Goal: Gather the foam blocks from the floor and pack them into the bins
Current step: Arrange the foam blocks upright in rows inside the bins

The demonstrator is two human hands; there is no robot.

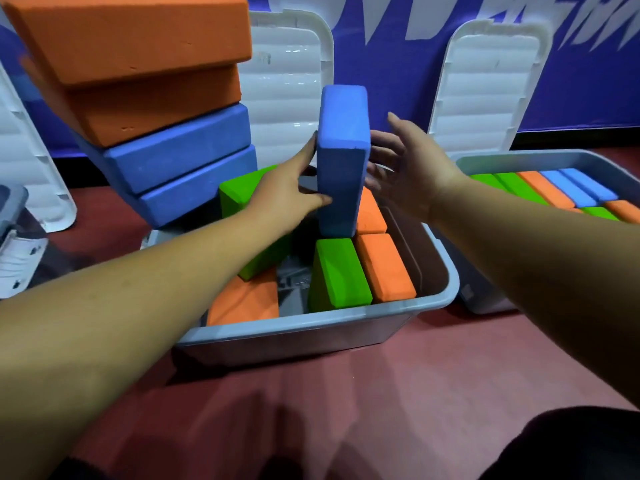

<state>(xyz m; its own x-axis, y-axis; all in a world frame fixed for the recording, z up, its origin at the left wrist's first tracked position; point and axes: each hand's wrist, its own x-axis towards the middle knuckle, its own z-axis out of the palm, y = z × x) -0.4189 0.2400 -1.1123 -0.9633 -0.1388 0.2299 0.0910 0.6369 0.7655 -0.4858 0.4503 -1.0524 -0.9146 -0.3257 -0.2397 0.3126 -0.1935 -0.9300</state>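
Our left arm: bare, reaching forward from lower left.
Our left hand (294,188): fingers straight, flat against the blue block (341,150), thumb on its front.
Our right arm: bare, stretched forward.
Our right hand (405,171): fingers spread, relaxed, just beside that block.

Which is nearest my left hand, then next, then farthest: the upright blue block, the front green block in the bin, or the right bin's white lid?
1. Upright blue block, touching the left hand.
2. Front green block, just below right.
3. White lid, far right, at back.
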